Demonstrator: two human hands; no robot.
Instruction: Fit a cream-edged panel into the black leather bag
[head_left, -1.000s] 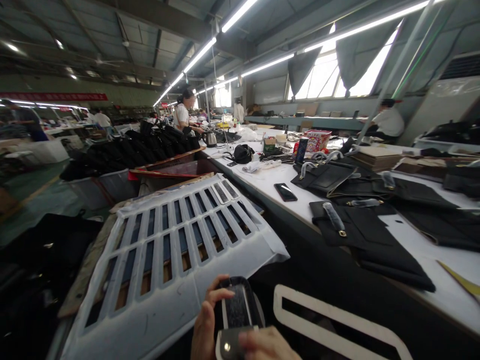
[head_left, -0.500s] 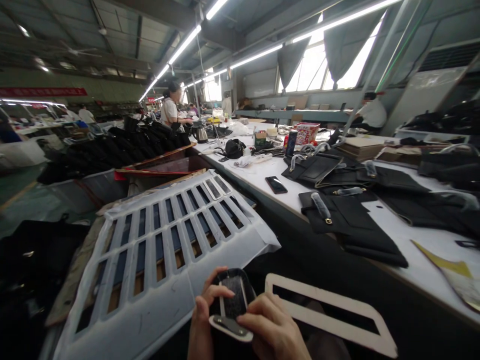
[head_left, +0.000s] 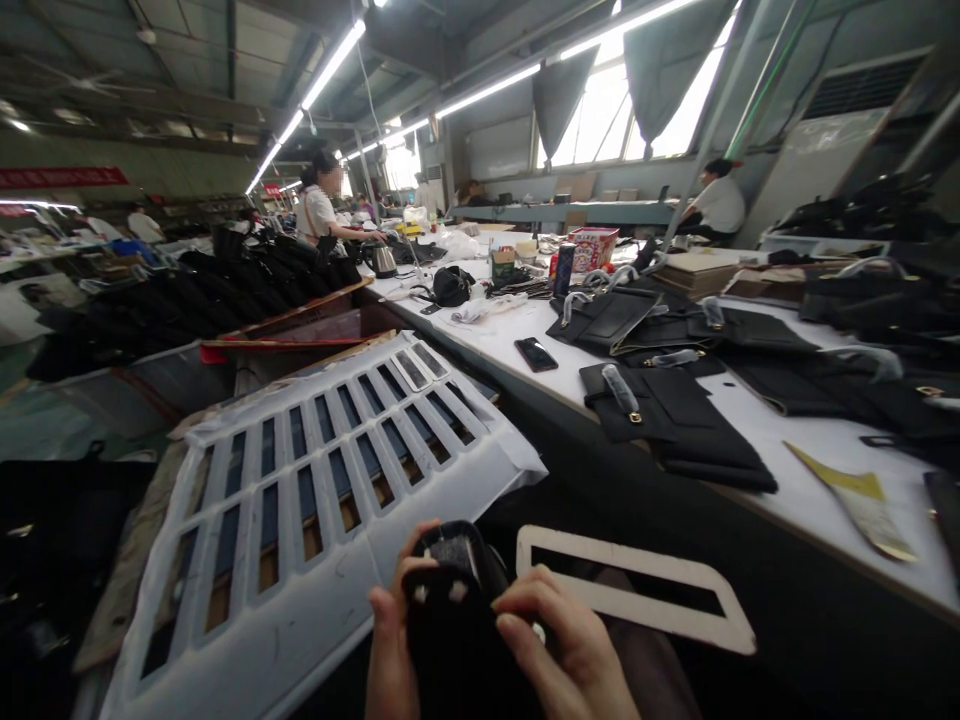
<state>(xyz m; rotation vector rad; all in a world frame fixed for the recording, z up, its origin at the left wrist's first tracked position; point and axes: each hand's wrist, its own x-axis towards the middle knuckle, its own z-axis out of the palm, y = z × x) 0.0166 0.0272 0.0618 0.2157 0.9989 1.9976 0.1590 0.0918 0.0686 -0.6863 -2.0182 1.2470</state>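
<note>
Both my hands hold a small black leather piece (head_left: pixel 450 600) at the bottom middle of the head view. My left hand (head_left: pixel 390 640) grips its left side, with the thumb curled over the top edge. My right hand (head_left: pixel 570 655) pinches its right side with bent fingers. The piece shows two small pale spots on its near face. A white slotted sheet (head_left: pixel 315 500) with rows of rectangular cut-outs lies just left of my hands. A pale rectangular frame template (head_left: pixel 637 590) rests on dark material to the right.
A long white worktable (head_left: pixel 787 440) runs along the right, carrying black bag panels (head_left: pixel 667 420), a phone (head_left: pixel 535 354), a red box (head_left: pixel 592 248) and a kettle (head_left: pixel 384 260). Black bags (head_left: pixel 225 290) are piled at left. One person (head_left: pixel 319 210) stands far back; another (head_left: pixel 716 205) sits by the window.
The black piece has been turned over in my hands: its pale-edged side with the textured strip no longer shows, and a dark face with two pale spots shows instead. The view has shifted slightly.
</note>
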